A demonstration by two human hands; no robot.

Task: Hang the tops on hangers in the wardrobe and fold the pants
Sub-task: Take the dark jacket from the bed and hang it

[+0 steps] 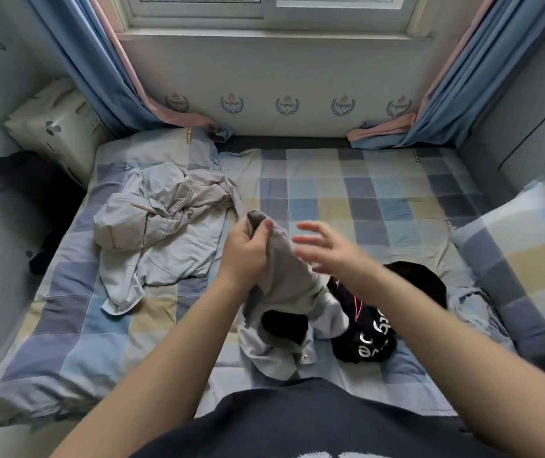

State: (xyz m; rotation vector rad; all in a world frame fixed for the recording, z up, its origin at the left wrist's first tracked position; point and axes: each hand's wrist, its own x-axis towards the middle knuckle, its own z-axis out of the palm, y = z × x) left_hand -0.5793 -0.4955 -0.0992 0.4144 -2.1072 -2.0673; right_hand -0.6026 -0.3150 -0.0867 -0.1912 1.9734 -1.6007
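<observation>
The person stands at the foot of the bed, both bare arms reaching out over the checked sheet. The left hand is closed tight round the top end of a grey garment, fingers and thumb curled into the bunched cloth and holding it up off the bed. The rest of it hangs down and its paler lower end trails on the sheet near the person's body, with a dark opening showing there. I can't tell whether it is a top or pants. The right hand holds nothing, its fingers spread wide and a little blurred, just beside the raised cloth. Under that arm a black garment with white lettering lies crumpled on the sheet, touching the grey one's lower end. A pale heap of rumpled clothes sits on the left half of the bed. A checked pillow lies at the right edge, and blue curtains hang either side of the window.
</observation>
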